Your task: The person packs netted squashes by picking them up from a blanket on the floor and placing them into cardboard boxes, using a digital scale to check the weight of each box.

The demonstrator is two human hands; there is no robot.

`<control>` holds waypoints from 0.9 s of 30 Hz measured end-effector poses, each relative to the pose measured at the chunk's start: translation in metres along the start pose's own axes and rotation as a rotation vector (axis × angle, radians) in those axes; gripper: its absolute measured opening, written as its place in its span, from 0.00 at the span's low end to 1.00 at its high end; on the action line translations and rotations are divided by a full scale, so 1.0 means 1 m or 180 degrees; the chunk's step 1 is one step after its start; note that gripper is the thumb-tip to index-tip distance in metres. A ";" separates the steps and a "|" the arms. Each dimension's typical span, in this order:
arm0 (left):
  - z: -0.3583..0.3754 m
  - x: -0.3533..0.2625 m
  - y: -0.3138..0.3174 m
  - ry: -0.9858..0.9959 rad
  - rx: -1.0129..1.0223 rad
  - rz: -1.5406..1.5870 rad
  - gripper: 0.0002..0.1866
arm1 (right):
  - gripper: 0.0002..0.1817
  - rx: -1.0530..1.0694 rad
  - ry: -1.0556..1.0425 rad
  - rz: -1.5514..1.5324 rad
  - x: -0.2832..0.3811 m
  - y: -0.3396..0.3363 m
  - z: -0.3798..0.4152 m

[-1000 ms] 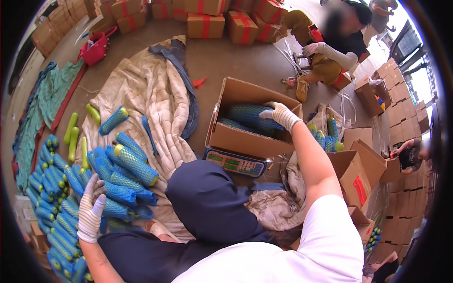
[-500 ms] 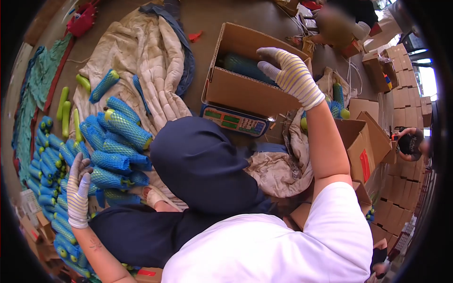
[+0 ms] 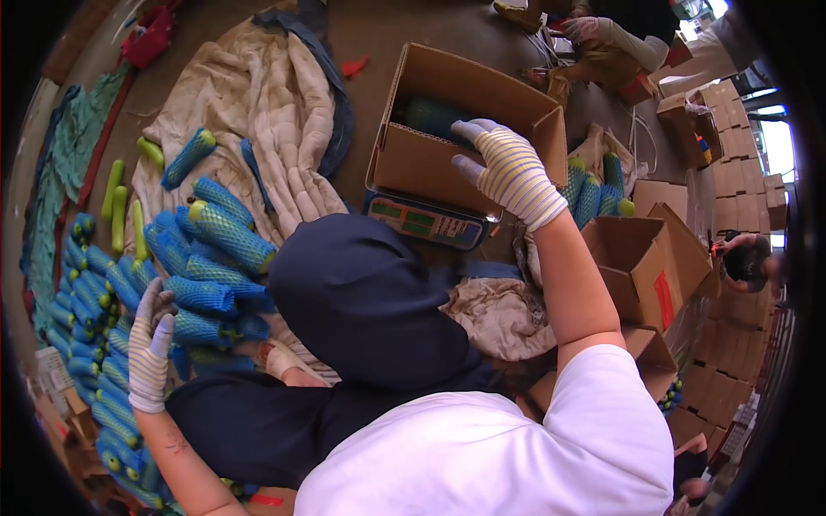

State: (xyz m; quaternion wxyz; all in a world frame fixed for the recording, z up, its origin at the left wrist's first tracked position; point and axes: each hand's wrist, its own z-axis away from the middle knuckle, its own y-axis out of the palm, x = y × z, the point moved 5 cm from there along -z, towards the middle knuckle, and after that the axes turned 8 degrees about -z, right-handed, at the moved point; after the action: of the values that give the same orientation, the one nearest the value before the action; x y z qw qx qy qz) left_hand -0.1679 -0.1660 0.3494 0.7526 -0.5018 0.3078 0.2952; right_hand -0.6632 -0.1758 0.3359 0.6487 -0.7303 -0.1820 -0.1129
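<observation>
My right hand (image 3: 508, 168), in a striped glove with grey fingertips, hangs over the near side of an open cardboard box (image 3: 447, 172). Its fingers are apart and hold nothing. Inside the box lies a netted green vegetable (image 3: 430, 116), partly in shadow. The box stands on a blue scale (image 3: 422, 222) with green displays. My left hand (image 3: 151, 348), gloved the same way, is beside the pile of green vegetables in blue nets (image 3: 202, 292), fingers spread and empty.
A beige quilt (image 3: 275, 112) lies beyond the pile, with bare green vegetables (image 3: 118, 206) at its left. Open cartons (image 3: 632, 267) stand at the right, near more netted vegetables (image 3: 588, 199). A co-worker's gloved hand (image 3: 581, 30) shows at the top; another person (image 3: 747, 261) is far right.
My right hand has moved left and slightly down, uncovering the box's right end. My left hand has shifted slightly right. The co-worker at the top has moved, and a gloved hand now shows.
</observation>
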 end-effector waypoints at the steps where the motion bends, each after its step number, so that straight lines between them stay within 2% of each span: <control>1: -0.004 0.001 0.004 0.0011 0.0038 0.0042 0.30 | 0.22 -0.0116 -0.0046 0.0066 0.009 -0.003 0.000; 3: -0.016 0.022 0.011 -0.0006 0.0094 0.0235 0.30 | 0.23 -0.0615 -0.0419 -0.0369 0.039 -0.007 0.002; 7: -0.051 0.056 0.023 0.0012 0.0483 -0.0469 0.28 | 0.23 -0.0959 -0.1042 -0.1310 0.126 -0.008 -0.001; 9: -0.066 0.058 0.034 0.0023 0.0657 -0.0095 0.26 | 0.22 -0.1376 -0.1480 -0.1568 0.161 0.000 0.002; 10: -0.072 0.053 0.042 0.0050 0.0838 0.0021 0.26 | 0.22 -0.1270 -0.1639 -0.1765 0.172 0.007 0.001; 13: -0.095 0.055 0.060 0.0192 0.1207 -0.0058 0.26 | 0.19 -0.1624 -0.1167 -0.1506 0.162 0.005 0.009; 17: -0.125 0.064 0.080 0.0237 0.1642 -0.0161 0.28 | 0.18 -0.1668 -0.1095 -0.1069 0.158 -0.007 0.036; 19: -0.136 0.074 0.089 -0.0211 0.1959 0.0134 0.32 | 0.18 -0.1764 -0.0928 -0.0849 0.154 -0.016 0.052; 23: -0.145 0.073 0.095 -0.0267 0.2102 0.0018 0.33 | 0.17 -0.2191 -0.0518 -0.0484 0.130 -0.022 0.096; 25: -0.178 0.110 0.099 -0.0331 0.2233 -0.0053 0.32 | 0.18 -0.2401 -0.0445 -0.0542 0.126 -0.028 0.118; 27: -0.216 0.148 0.097 -0.0762 0.2165 0.0092 0.29 | 0.18 -0.2542 -0.0347 -0.0349 0.121 -0.029 0.135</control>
State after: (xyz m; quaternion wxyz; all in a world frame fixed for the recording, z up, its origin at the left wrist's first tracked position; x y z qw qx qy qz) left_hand -0.1828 -0.3169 0.1155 0.9029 -0.1801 0.3052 0.2433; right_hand -0.5752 -0.0249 0.3930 0.2964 -0.9189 -0.1967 -0.1703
